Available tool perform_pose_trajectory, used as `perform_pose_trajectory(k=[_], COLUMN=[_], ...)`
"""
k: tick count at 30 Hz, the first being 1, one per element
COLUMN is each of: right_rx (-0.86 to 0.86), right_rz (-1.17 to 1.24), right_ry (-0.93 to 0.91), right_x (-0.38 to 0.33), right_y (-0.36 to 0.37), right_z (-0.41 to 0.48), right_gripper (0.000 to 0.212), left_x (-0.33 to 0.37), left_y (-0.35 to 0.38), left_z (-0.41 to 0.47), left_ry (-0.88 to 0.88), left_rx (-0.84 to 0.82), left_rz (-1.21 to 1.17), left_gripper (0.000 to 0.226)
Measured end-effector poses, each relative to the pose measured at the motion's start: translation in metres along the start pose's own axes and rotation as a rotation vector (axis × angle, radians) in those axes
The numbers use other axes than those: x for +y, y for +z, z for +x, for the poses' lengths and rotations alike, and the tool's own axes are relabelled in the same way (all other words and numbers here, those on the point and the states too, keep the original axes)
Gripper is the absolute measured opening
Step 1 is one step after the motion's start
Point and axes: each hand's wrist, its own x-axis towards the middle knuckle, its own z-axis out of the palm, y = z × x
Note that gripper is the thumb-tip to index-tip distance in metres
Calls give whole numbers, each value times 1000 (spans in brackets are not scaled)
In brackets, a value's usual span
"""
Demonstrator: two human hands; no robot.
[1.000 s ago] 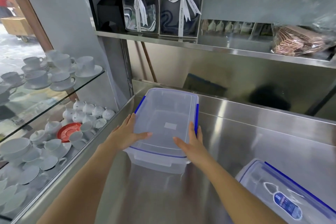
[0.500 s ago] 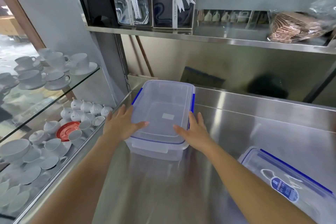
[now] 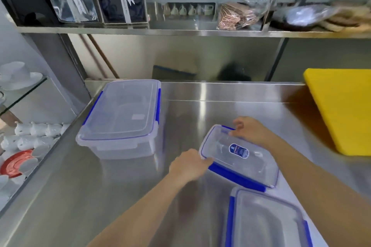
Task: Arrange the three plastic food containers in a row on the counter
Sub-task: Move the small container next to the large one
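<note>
1. three lidded clear containers with blue clips sit on the steel tabletop (image 3: 124,196), and by my reading only one of them is placed
2. the large container (image 3: 120,120) stands at the back left, close to the tabletop's left edge and the back ledge, lid on, with no hand on it; i take this as the first spot in the row
3. the labelled container (image 3: 239,156), the flat one with a blue oval sticker on its lid, lies near the middle, turned at an angle to the large one and well apart from it
4. the left hand (image 3: 188,166) is closed on that container's near left corner, thumb on the lid rim; the right hand (image 3: 251,130) has its fingers curled over the far corner, so both hands are grasping the labelled container; whether it is lifted or resting on the steel i cannot tell, as the picture is smeared
5. the third container (image 3: 265,218) sits at the bottom right, nearest the person, just beside the labelled one and partly cut off by the frame edge; it is untouched
6. a yellow cutting board (image 3: 341,110) takes up the right side, which limits how far the row can run that way
7. left to do, as i judge it: square the labelled container up beside the large one, then bring the third container into line, so the task looks about a third done
</note>
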Motion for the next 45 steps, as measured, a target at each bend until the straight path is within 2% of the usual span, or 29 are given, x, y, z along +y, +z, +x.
perform_pose_trajectory(k=[3, 6, 7, 10, 11, 13, 14, 16, 17, 19, 20, 23, 25, 27, 31, 34, 37, 40, 45], right_rx=[-48, -23, -12, 25, 53, 103, 99, 35, -12, -163, -278, -524, -515, -449, -395, -297, -175, -115, -88], right_rz=[-80, -148, -111, -62, -87, -155, -173, -92, 14, 223, 284, 282, 230, 239, 264, 260, 201, 170, 57], right_ry=[72, 138, 150, 126, 121, 116, 112, 97, 95, 77, 51, -45, -103, -137, -116, -162, -171, -164, -204], right_x=[32, 56, 60, 66, 65, 60, 57, 50, 46, 44, 45, 53, 58, 60, 53, 38, 27, 18, 12], right_y=[-8, -8, -8, -4, -3, 1, 4, 8, 9, 5, 2, 5, 15, 24, 30, 35, 45, 49, 50], right_z=[-6, -6, -6, -4, -3, -3, -3, -6, -8, -15, -19, -27, -24, -15, 12, 37, 62, 80, 94], right_gripper=[52, 73, 73, 54, 51, 48, 46, 40, 38, 47, 63, 117, 126, 124, 122, 95, 75, 67, 66], left_x=[7, 9, 11, 19, 21, 23, 23, 18, 14, 2, -6, -27, -33, -35, -36, -34, -32, -32, -33], left_y=[26, 40, 41, 42, 41, 40, 39, 33, 27, 16, 14, 16, 21, 23, 12, -2, -12, -20, -24], left_z=[4, 7, 8, 10, 12, 19, 24, 35, 38, 44, 47, 48, 49, 51, 60, 72, 86, 102, 123], left_ry=[27, 33, 41, 80, 104, 151, 151, 100, 86, 94, 107, 251, 367, 406, 350, 225, 210, 200, 186], left_rx=[-167, -178, -180, -177, -171, -147, -138, -171, -196, -228, -236, -222, -128, -23, 162, 394, 528, 512, 332], left_rz=[-70, -172, -243, -527, -630, -796, -831, -777, -743, -677, -611, -419, -434, -497, -532, -403, -196, -15, 199], left_gripper=[43, 48, 45, 26, 29, 52, 72, 124, 139, 149, 150, 144, 121, 100, 77, 62, 51, 53, 81])
